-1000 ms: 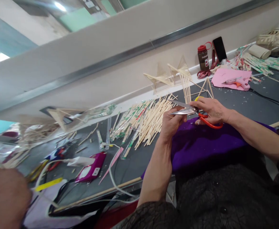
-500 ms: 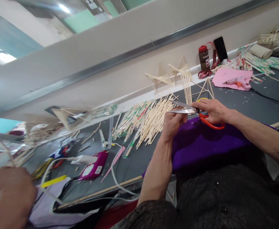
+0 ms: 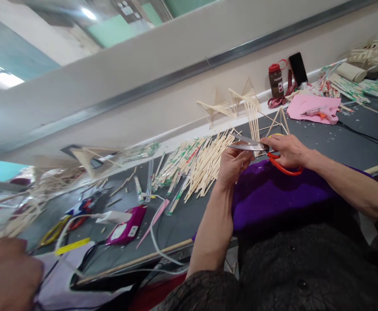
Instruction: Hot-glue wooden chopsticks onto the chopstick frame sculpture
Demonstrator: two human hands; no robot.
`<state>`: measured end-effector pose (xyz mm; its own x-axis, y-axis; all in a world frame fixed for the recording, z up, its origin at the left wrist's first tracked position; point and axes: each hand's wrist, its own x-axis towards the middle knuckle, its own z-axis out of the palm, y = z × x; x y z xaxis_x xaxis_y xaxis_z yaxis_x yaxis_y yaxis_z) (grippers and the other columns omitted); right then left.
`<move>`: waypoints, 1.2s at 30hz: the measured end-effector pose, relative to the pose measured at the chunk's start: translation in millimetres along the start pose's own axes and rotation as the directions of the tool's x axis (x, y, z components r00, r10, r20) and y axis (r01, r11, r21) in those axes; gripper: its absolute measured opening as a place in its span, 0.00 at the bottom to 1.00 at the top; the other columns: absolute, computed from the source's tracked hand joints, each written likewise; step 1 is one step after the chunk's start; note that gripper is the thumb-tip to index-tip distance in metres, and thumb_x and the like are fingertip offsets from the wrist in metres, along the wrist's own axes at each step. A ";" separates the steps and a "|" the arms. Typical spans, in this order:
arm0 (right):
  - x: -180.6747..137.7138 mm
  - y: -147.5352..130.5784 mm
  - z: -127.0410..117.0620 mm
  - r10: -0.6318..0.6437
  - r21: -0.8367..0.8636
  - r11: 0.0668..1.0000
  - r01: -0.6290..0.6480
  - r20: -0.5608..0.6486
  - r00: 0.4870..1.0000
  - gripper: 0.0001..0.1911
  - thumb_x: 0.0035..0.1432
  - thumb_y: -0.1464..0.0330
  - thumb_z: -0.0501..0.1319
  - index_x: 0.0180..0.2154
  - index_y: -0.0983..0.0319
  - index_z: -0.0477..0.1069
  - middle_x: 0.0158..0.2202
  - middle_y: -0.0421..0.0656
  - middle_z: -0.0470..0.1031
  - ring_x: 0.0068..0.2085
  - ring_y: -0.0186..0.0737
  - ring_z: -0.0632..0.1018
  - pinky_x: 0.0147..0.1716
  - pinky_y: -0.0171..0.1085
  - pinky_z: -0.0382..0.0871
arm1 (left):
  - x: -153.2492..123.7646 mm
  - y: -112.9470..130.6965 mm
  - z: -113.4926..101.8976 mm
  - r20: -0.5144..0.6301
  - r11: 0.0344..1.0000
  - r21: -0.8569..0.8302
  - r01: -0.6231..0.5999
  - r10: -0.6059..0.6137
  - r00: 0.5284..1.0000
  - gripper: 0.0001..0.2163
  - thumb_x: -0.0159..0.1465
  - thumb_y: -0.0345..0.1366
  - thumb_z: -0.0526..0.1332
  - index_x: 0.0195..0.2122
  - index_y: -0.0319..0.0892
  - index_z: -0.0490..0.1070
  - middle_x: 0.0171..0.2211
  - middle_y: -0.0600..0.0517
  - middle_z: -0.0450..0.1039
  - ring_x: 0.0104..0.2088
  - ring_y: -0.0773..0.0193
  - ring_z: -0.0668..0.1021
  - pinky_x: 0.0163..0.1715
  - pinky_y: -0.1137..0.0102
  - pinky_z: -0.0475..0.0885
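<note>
I see my right hand (image 3: 288,151) just right of the frame's center, fingers closed through the orange handles of a pair of scissors (image 3: 263,151). The steel blades point left and stand slightly parted. My left hand (image 3: 236,164) sits just below the blade tips, fingers curled together and touching the underside of the blades; whether it pinches a small piece there I cannot tell, since the fingers hide it. Both hands hover over a purple cloth (image 3: 273,194) that covers the near edge of the grey tabletop (image 3: 189,216).

Left of my hands, a loose pile of bamboo sticks (image 3: 195,166) fans across the middle of the frame, some in green and white wrappers. Behind the scissors, toward the wall, stand 2 fan-shaped stick frames (image 3: 237,101) and a small stick pyramid (image 3: 278,123). In the upper right, a dark bottle with a red cap (image 3: 275,80) stands against the wall beside a black phone (image 3: 298,68) leaning upright. Right of them lies a pink sheet (image 3: 308,106) with a glue gun (image 3: 321,113) resting on it, its black cable trailing toward the right edge.

In the lower left, a magenta device (image 3: 126,226) lies on the tabletop with a white cable (image 3: 156,246) looping past it. Another person's hand (image 3: 9,272) fills the bottom left corner, blurred, near more stick pieces.
</note>
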<state>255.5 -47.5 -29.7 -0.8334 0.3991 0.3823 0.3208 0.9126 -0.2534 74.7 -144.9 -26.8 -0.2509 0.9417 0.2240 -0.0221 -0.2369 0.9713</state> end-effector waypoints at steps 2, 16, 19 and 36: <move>0.8 0.5 0.5 0.021 0.001 1.000 -0.021 0.018 1.000 0.25 0.59 0.63 0.60 0.58 0.61 0.68 0.49 0.49 0.78 0.41 0.44 0.76 0.36 0.38 0.62 | 0.6 -1.1 2.0 -0.045 0.999 0.017 -0.037 0.038 0.998 0.17 0.48 0.45 0.75 0.25 0.41 0.70 0.17 0.57 0.70 0.12 0.76 0.60 0.12 0.76 0.49; 1.9 7.5 9.6 -0.065 0.081 0.994 0.067 -0.028 0.998 0.32 0.55 0.53 0.66 0.58 0.59 0.65 0.49 0.50 0.75 0.46 0.49 0.75 0.41 0.42 0.67 | -4.3 -9.4 0.0 -0.094 0.973 0.202 -0.114 0.135 0.986 0.19 0.55 0.51 0.70 0.21 0.41 0.71 0.15 0.57 0.65 0.14 0.75 0.58 0.15 0.74 0.50; 2.1 7.7 10.5 -0.069 0.096 0.993 0.072 -0.034 0.997 0.32 0.55 0.53 0.66 0.57 0.59 0.65 0.49 0.50 0.75 0.45 0.50 0.75 0.41 0.43 0.68 | -4.7 -14.0 -1.9 -0.117 0.953 0.265 -0.144 0.180 0.977 0.17 0.56 0.51 0.69 0.26 0.41 0.74 0.17 0.57 0.67 0.15 0.74 0.60 0.16 0.74 0.53; 1.3 6.7 13.3 -0.055 0.157 0.986 0.055 -0.007 0.998 0.32 0.57 0.54 0.66 0.59 0.58 0.63 0.50 0.49 0.74 0.45 0.47 0.76 0.43 0.43 0.69 | -10.4 -12.8 2.3 -0.163 0.707 0.653 -0.270 0.479 0.862 0.05 0.60 0.39 0.66 0.30 0.45 0.77 0.21 0.56 0.75 0.22 0.67 0.75 0.29 0.73 0.67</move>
<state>250.6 -42.1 -42.7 -0.8463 0.3492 0.4022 0.1996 0.9081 -0.3682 79.9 -151.1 -41.5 -0.3848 0.6595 0.6457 0.6844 -0.2655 0.6791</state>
